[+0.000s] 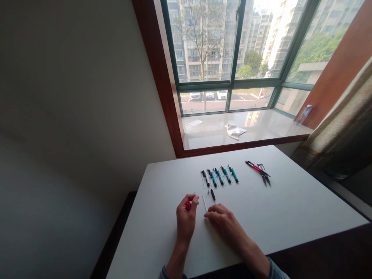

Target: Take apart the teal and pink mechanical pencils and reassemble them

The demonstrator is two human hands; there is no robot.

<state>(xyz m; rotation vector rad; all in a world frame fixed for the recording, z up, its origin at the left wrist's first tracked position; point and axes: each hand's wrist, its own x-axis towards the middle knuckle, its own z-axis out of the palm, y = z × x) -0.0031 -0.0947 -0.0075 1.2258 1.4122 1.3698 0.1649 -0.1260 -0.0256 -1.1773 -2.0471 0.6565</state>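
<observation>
My left hand [185,219] is closed around a red pen barrel [188,205]; a tiny piece shows at its fingertips, too small to name. My right hand [223,223] has its fingertips pinched at the near end of a thin white pen refill [204,202] lying on the table. Just beyond that hand lie a black pen grip [213,194] and a small grey piece [208,192]. Farther back, several taken-apart pens [218,176] with teal and black parts and thin refills lie in a row.
Several whole pens [257,169], red and black, lie crossed at the right on the white table [157,217]. Behind the table is a window sill [203,135] with a crumpled white wrapper [235,131] and a clear bottle [303,115]. A wall [87,116] stands at the left.
</observation>
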